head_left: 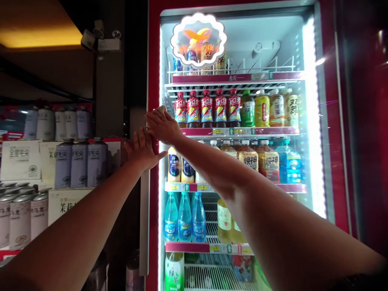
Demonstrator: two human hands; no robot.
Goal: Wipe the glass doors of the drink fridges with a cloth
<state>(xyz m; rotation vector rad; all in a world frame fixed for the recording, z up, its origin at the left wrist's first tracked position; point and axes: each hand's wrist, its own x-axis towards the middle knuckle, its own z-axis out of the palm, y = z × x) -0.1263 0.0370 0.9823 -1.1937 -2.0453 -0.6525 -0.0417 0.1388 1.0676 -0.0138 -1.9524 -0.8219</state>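
Note:
A tall drinks fridge with a red door frame (153,52) stands lit in front of me. My left hand (142,151) rests with fingers spread at the frame's left edge, its thumb pointing toward the glass. Just above it, my right hand (163,126) reaches across from the right. Its fingers lie flat over the same edge; whether anything is under the palm is hidden. Behind the glass, near the right hand, stand red-capped bottles (193,108). Dark-labelled bottles (174,165) sit near the left thumb, and my right forearm covers part of that shelf.
Lower fridge shelves hold blue bottles (184,218) and a green tea bottle (174,273). A glowing scalloped sign (198,40) is at the top of the door. To the left are purple cans (79,163), pale pink cans (21,222) and white boxes (20,160).

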